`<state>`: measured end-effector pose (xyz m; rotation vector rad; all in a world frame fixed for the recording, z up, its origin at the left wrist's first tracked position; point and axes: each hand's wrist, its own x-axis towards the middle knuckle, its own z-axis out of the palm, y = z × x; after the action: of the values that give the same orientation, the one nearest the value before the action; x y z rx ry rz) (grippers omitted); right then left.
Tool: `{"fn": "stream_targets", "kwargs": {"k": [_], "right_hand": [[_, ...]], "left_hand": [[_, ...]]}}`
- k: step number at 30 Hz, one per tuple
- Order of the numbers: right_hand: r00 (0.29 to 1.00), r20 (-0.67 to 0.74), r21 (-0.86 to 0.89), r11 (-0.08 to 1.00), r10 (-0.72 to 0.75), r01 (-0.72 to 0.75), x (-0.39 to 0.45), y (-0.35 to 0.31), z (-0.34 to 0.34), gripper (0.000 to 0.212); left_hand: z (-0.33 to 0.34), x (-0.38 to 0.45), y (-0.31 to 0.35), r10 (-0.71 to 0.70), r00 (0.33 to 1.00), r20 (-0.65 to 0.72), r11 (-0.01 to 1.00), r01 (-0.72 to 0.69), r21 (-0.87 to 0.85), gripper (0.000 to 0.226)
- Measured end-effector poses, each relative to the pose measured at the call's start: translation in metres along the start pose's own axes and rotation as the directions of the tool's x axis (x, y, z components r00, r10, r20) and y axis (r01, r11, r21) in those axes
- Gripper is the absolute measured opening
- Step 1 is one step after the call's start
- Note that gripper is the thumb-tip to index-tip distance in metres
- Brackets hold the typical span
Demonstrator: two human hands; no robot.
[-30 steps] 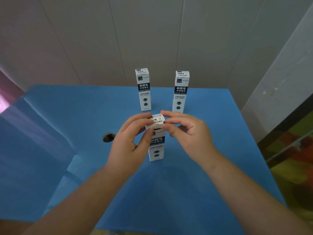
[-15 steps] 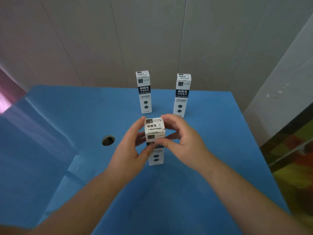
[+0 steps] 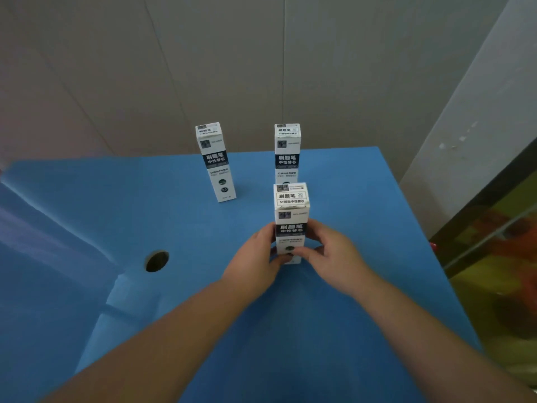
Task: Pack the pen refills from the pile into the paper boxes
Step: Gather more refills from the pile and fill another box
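Fingers point(image 3: 299, 251) of both hands curl around the lower half of a white paper box point(image 3: 291, 210) standing upright on the blue tabletop point(image 3: 363, 216), its top flap closed. Left hand point(image 3: 255, 263) grips the box's left side while right hand point(image 3: 334, 254) grips its right side and front. Two more closed boxes stand upright farther back, well apart from each other: the left box point(image 3: 215, 161) and the right box point(image 3: 287, 152), the latter directly behind the held one. A round hole point(image 3: 157, 260) lies in the tabletop to the left.
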<state>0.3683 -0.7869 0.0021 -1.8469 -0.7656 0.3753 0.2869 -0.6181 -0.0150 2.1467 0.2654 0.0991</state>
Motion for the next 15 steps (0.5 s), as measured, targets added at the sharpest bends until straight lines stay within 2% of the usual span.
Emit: {"fn": "stream_targets", "kwargs": {"k": [2, 8, 15], "right_hand": [[0.999, -0.053, -0.024, 1.000, 0.015, -0.016, 0.006, 0.010, -0.019, 0.065], [0.986, -0.151, -0.146, 0.985, 0.072, -0.094, 0.031, 0.044, -0.078, 0.052], [0.979, -0.170, -0.113, 0.984, 0.114, -0.134, 0.056, 0.060, -0.122, 0.050]], "left_hand": [[0.012, 0.023, 0.011, 0.023, 0.999, 0.027, 1.000, -0.023, 0.014, 0.051], [0.048, 0.089, 0.043, 0.069, 0.993, 0.096, 0.998, -0.069, -0.011, 0.049], [0.073, 0.141, 0.062, 0.132, 0.987, 0.097, 0.990, -0.137, 0.042, 0.046]]}}
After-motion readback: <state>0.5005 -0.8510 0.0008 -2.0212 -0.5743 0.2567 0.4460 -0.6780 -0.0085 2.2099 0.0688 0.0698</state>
